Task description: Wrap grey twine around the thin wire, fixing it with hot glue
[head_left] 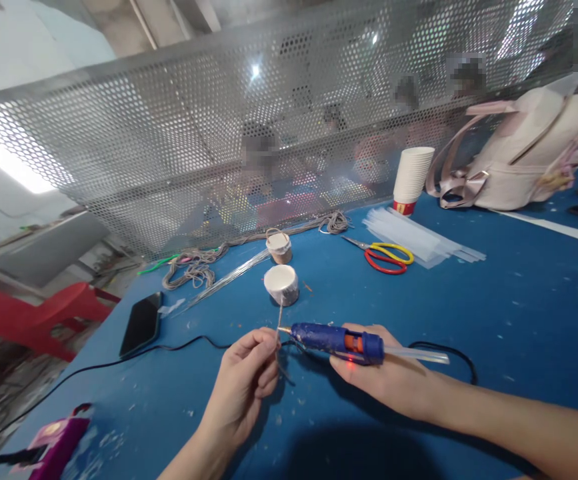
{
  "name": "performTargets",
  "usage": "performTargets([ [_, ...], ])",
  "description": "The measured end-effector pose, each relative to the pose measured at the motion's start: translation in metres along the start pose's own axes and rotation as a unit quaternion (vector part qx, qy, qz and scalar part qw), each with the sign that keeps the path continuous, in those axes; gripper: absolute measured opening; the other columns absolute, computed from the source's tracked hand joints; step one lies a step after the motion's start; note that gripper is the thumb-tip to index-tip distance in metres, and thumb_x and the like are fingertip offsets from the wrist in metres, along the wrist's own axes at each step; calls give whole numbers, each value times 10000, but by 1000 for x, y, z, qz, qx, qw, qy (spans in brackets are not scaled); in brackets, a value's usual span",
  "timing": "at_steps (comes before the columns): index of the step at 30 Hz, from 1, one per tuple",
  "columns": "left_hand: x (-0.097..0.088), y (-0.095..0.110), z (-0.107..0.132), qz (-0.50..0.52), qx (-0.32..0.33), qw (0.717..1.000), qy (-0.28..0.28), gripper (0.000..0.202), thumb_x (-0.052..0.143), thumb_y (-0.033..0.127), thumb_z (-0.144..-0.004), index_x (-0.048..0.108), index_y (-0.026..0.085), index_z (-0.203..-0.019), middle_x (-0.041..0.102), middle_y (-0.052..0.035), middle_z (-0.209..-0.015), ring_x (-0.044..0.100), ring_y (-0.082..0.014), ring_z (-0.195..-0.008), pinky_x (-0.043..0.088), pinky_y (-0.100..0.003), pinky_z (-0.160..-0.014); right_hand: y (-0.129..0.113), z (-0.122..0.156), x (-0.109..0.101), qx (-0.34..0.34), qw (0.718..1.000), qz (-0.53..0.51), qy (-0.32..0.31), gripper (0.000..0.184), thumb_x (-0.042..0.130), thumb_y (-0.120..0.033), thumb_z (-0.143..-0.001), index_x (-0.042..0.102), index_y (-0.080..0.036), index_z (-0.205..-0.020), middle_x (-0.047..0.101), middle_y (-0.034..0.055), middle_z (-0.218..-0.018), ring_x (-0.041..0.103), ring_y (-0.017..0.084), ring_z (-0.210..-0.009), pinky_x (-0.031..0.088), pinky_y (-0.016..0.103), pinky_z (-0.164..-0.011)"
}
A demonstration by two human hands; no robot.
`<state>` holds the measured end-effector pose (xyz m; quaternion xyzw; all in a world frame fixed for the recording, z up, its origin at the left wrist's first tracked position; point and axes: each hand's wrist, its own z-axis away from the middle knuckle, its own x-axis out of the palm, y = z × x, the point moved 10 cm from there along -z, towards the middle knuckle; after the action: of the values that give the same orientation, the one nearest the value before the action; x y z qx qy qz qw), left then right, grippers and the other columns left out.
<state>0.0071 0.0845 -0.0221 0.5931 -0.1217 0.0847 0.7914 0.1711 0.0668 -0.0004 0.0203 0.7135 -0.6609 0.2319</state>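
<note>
My right hand (383, 380) is wrapped round a blue hot glue gun (319, 337), with a clear glue stick (419, 355) poking out of its back end. The nozzle points left and meets or nearly meets a thin grey cord (281, 320). My left hand (249, 373) pinches this cord between thumb and fingers. From there the cord runs up to a small white-topped cup (281, 283) with a greyish side. Just behind stands a second small cup (279, 247), brown below, with a cord handle over its top.
Scissors (389, 257) with red and yellow handles lie right of the cups, near translucent strips (419, 233). Stacked paper cups (413, 179) and a pale backpack (523, 153) stand behind. A phone (141, 323), grey cord bundles (191, 267) and a black cable (169, 348) lie left. A perforated metal screen (193, 133) borders the table.
</note>
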Motion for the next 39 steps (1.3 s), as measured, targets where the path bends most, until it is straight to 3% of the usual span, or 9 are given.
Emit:
performTargets([
  [39, -1, 1, -1, -3, 5, 1000, 8, 291, 801, 328, -599, 603, 116, -613, 446, 50, -555, 260, 15, -375, 138, -134, -343, -4, 0, -1, -4, 1000, 9, 7, 185, 511, -246, -768, 424, -197, -612, 454, -52, -580, 368, 98, -532, 322, 236, -529],
])
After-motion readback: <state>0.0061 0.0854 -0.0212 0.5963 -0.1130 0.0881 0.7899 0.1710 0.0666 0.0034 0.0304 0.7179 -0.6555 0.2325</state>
